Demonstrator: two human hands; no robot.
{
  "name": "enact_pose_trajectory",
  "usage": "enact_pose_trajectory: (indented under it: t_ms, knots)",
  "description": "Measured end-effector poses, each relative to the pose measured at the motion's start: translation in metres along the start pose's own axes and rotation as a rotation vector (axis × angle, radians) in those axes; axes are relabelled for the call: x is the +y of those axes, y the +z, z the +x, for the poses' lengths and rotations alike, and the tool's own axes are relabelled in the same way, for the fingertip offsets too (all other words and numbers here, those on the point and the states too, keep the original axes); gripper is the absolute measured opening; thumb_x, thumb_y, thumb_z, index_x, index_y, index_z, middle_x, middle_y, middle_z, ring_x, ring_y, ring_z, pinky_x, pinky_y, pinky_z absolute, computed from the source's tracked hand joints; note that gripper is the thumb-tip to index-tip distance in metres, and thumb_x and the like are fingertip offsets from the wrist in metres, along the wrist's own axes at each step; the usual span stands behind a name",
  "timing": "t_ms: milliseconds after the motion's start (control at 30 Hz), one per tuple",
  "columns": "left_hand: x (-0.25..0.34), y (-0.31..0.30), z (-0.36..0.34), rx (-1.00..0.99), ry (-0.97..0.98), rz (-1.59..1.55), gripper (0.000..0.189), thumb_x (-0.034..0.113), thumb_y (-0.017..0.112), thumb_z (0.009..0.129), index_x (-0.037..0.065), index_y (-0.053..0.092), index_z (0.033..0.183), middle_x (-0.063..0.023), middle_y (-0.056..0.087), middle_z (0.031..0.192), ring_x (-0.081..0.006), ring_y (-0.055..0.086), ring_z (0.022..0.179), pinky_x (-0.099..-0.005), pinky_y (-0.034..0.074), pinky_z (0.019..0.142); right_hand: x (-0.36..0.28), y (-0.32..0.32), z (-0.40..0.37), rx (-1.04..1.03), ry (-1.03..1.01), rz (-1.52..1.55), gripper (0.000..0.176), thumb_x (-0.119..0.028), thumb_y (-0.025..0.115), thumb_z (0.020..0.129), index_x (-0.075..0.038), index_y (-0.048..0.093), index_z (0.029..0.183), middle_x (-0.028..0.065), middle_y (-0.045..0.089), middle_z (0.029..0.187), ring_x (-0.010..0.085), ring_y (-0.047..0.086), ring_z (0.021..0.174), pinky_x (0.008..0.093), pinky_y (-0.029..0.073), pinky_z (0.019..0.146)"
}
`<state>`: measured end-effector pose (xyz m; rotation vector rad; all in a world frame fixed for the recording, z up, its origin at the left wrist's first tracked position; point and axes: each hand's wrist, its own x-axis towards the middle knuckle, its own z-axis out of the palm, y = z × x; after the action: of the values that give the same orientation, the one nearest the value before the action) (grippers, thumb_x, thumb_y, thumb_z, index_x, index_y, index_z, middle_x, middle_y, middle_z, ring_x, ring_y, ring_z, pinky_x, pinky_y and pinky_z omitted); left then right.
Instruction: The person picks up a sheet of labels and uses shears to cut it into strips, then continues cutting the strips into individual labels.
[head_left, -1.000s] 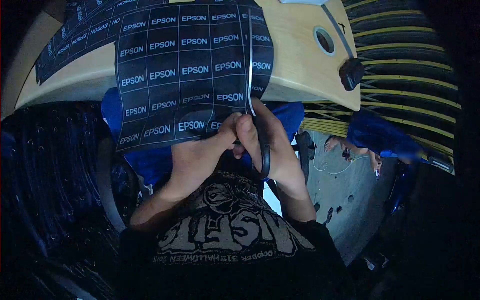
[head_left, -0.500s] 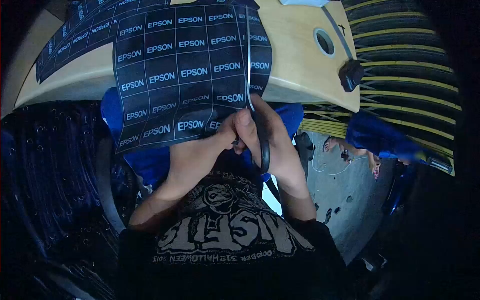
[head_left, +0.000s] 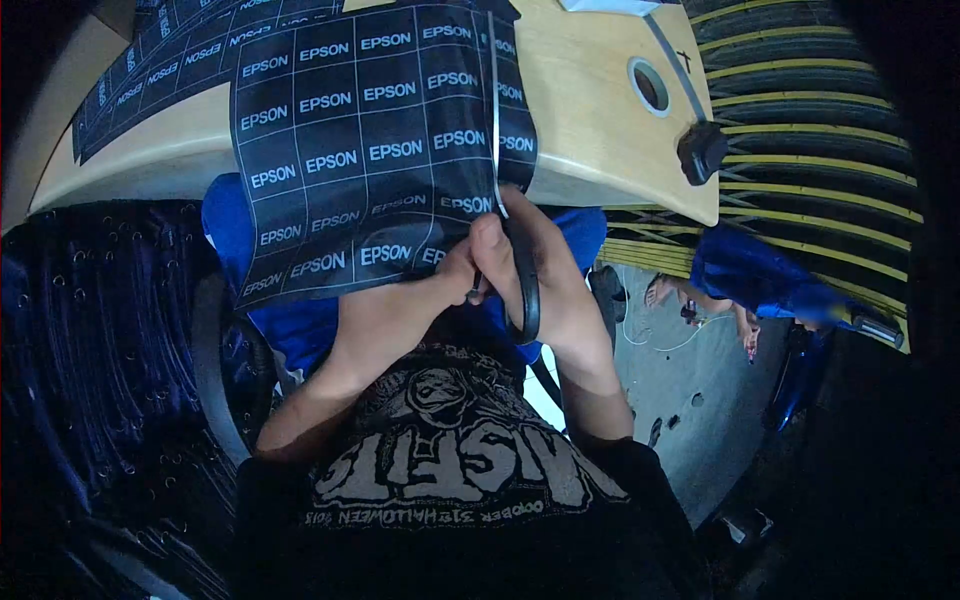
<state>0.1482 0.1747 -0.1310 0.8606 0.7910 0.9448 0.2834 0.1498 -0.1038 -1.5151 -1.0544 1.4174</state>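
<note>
A dark sheet printed with EPSON in a grid drapes over the front edge of the wooden table. My left hand pinches its lower edge, thumb pressed close to the other hand. Closed round the black handle of a pair of scissors is my right hand. The long metal blade runs upward along the sheet, near its right side, with a strip of the sheet lying to the right of it. Part of the lower handle is hidden by the fingers.
The wooden table has a round hole and a black clamp-like part at its right. More EPSON sheet lies at the upper left. At the right, a person's feet show beside blue cloth.
The sheet's right edge has shifted slightly left and its printed rows sit a little lower right. My hands have barely moved, still holding the sheet and scissors.
</note>
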Motion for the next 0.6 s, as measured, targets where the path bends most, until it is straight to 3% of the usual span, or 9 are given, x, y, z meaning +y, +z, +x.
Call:
enact_pose_trajectory:
  t_ms: [67,200,400,467,500,600]
  knots:
    - [-0.002,0.001,-0.001,0.025,0.100,0.084,0.009,-0.001,0.062,0.081,-0.001,0.063,0.089,-0.0028,0.061,0.074,-0.0081,0.057,0.064,-0.0217,0.046,0.055,-0.005,0.004,-0.002,0.100,-0.087,-0.043,0.053,-0.042,0.060,0.087,0.005,0.049,0.109,0.0037,0.057,0.073,0.0076,0.050,0.059,0.0206,0.039,0.053]
    - [-0.003,-0.002,-0.002,0.006,0.024,0.090,0.010,0.000,0.063,0.081,-0.001,0.064,0.092,-0.0023,0.062,0.076,-0.0078,0.057,0.065,-0.0210,0.046,0.056,-0.008,0.002,-0.002,0.082,-0.106,-0.020,0.053,-0.042,0.060,0.087,0.005,0.049,0.110,0.0041,0.057,0.073,0.0082,0.051,0.060,0.0213,0.040,0.055]
    - [-0.004,-0.001,-0.003,0.011,0.100,0.059,0.010,0.001,0.063,0.082,-0.001,0.063,0.092,-0.0020,0.061,0.077,-0.0072,0.057,0.065,-0.0205,0.046,0.055,-0.006,-0.003,0.000,0.047,-0.083,-0.092,0.054,-0.042,0.058,0.088,0.005,0.049,0.112,0.0049,0.057,0.075,0.0085,0.050,0.061,0.0216,0.040,0.056]
    - [0.000,-0.003,-0.003,-0.002,-0.006,0.053,0.010,0.000,0.062,0.082,-0.001,0.063,0.092,-0.0022,0.061,0.077,-0.0073,0.057,0.065,-0.0209,0.046,0.055,-0.001,-0.003,0.002,0.032,-0.104,-0.012,0.055,-0.043,0.058,0.088,0.005,0.048,0.113,0.0056,0.058,0.075,0.0080,0.051,0.062,0.0213,0.041,0.056]
    - [0.000,-0.002,-0.003,-0.002,-0.006,0.054,0.010,0.000,0.062,0.082,-0.001,0.063,0.092,-0.0022,0.061,0.077,-0.0073,0.057,0.065,-0.0209,0.046,0.055,-0.005,-0.006,-0.001,0.026,0.005,-0.067,0.054,-0.041,0.059,0.088,0.005,0.048,0.114,0.0067,0.059,0.078,0.0076,0.052,0.064,0.0212,0.042,0.057]
    - [0.000,-0.001,-0.002,-0.012,0.063,0.105,0.011,-0.001,0.062,0.082,-0.001,0.063,0.092,-0.0028,0.061,0.078,-0.0079,0.056,0.065,-0.0212,0.046,0.056,-0.012,-0.001,0.000,-0.006,-0.047,0.021,0.054,-0.039,0.060,0.088,0.006,0.048,0.115,0.0073,0.060,0.081,0.0077,0.054,0.067,0.0213,0.043,0.059]
